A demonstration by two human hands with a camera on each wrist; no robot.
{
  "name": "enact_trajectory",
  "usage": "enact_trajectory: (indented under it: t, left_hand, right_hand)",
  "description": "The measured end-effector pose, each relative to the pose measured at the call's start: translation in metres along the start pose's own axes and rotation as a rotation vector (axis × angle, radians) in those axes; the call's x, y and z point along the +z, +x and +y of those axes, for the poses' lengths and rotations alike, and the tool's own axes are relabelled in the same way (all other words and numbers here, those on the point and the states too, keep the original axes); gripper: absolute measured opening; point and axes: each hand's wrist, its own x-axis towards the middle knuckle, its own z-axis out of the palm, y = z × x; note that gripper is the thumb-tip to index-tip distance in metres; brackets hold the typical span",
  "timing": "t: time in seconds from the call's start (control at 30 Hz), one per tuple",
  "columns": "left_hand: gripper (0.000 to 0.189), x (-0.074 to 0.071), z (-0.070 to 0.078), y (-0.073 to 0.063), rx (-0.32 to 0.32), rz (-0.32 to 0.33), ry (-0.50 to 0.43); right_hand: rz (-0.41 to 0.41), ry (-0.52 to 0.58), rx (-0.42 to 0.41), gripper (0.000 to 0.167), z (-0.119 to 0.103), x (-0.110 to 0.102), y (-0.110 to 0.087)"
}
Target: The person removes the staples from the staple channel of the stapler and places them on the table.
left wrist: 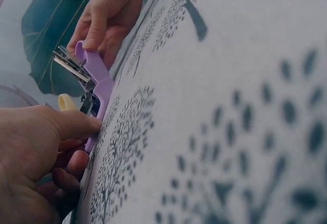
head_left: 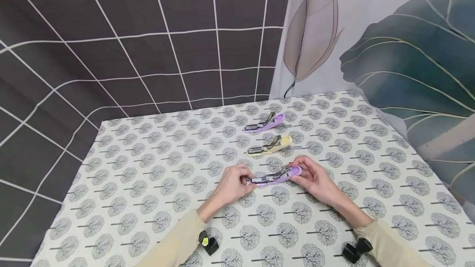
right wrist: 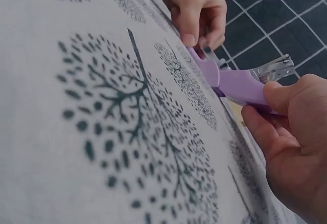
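A purple stapler [head_left: 273,178] with exposed metal parts lies across the space between my two hands, close over the tablecloth. My left hand [head_left: 234,181] pinches its narrow left end between thumb and fingers. At the wide, rounded purple end, my right hand [head_left: 314,176] grips with thumb and fingertips. The left wrist view shows the purple body [left wrist: 102,87] with its metal piece standing out at an angle. In the right wrist view, the right thumb and fingers pinch the purple shell [right wrist: 244,87] beside a silver metal part [right wrist: 276,68].
Just beyond my hands lies a yellow stapler [head_left: 272,146] with its metal parts raised. Farther back is a second purple stapler [head_left: 265,123], angled alike. A tree-patterned cloth [head_left: 148,188] covers the table. Behind hang a dark grid curtain [head_left: 141,57] and a leaf-printed one [head_left: 415,65].
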Motion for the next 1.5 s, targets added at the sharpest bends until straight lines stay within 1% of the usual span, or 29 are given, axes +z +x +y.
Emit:
enact_trajectory:
  t: [0.17,0.23,0.3,0.33,0.37,0.4,0.47,0.53,0.57,0.6,0.63,0.7,0.73,0.87,0.97,1.03,1.1,1.2,1.3,1.5]
  left_hand:
    - [0.018,0.000,0.000,0.000,-0.005,0.001,-0.005]
    - [0.018,0.000,0.000,0.000,-0.004,0.001,-0.013]
    - [0.018,0.000,0.001,0.001,-0.003,-0.001,-0.017]
    - [0.019,-0.001,0.001,0.001,-0.006,-0.003,-0.018]
    - [0.019,-0.001,0.002,0.001,-0.008,-0.004,-0.019]
    - [0.019,-0.001,0.002,0.002,-0.010,-0.006,-0.020]
    - [0.019,-0.002,0.003,0.002,-0.015,-0.005,-0.014]
    - [0.019,-0.002,0.003,0.002,-0.020,-0.005,-0.013]
    - [0.019,-0.003,0.003,0.002,-0.019,-0.006,-0.011]
    - [0.019,-0.003,0.004,0.002,-0.019,-0.007,-0.009]
    - [0.019,-0.003,0.004,0.002,-0.020,-0.007,-0.006]
    - [0.019,-0.003,0.005,0.002,-0.022,-0.012,-0.004]
    - [0.019,-0.004,0.005,0.002,-0.023,-0.012,-0.003]
    - [0.018,-0.003,0.004,0.003,-0.023,-0.011,0.002]
    - [0.018,-0.002,0.003,0.003,-0.016,-0.005,0.008]
    - [0.018,-0.002,0.002,0.002,-0.012,0.000,0.011]
    - [0.018,-0.002,0.001,0.002,-0.005,0.004,0.012]
    - [0.018,-0.002,0.001,0.001,-0.001,0.000,0.010]
    - [0.017,-0.002,0.000,0.001,0.002,-0.003,0.008]
    - [0.017,-0.001,-0.002,0.000,0.026,0.007,0.006]
  right_hand:
    - [-0.021,0.003,0.013,0.029,0.000,-0.002,0.000]
    - [-0.037,0.009,0.003,0.033,-0.003,-0.003,0.000]
    - [-0.038,-0.002,-0.037,0.041,-0.007,-0.003,0.000]
    - [-0.023,-0.023,-0.075,0.044,-0.010,-0.003,0.000]
    - [0.007,-0.056,-0.119,0.046,-0.014,-0.002,0.000]
    - [0.050,-0.100,-0.183,0.047,-0.018,-0.001,0.001]
    - [0.170,-0.204,-0.309,0.044,-0.025,0.002,0.003]
    - [0.293,-0.290,-0.423,0.037,-0.033,0.007,0.006]
    - [0.336,-0.313,-0.457,0.034,-0.037,0.010,0.006]
    - [0.359,-0.321,-0.479,0.032,-0.040,0.013,0.006]
    - [0.372,-0.311,-0.478,0.030,-0.043,0.018,0.005]
    - [0.341,-0.244,-0.428,0.028,-0.050,0.028,0.002]
    - [0.313,-0.206,-0.383,0.026,-0.052,0.033,0.000]
    - [0.178,-0.040,-0.138,0.021,-0.057,0.049,-0.007]
    - [0.117,0.016,0.018,0.021,-0.057,0.057,-0.008]
    - [0.100,0.036,0.102,0.023,-0.056,0.064,-0.007]
    - [0.096,0.050,0.168,0.022,-0.054,0.070,-0.005]
    - [0.090,0.056,0.222,0.021,-0.048,0.079,-0.004]
    - [0.091,0.043,0.240,0.021,-0.043,0.087,-0.002]
    - [0.101,-0.017,0.271,0.025,-0.038,0.095,0.002]
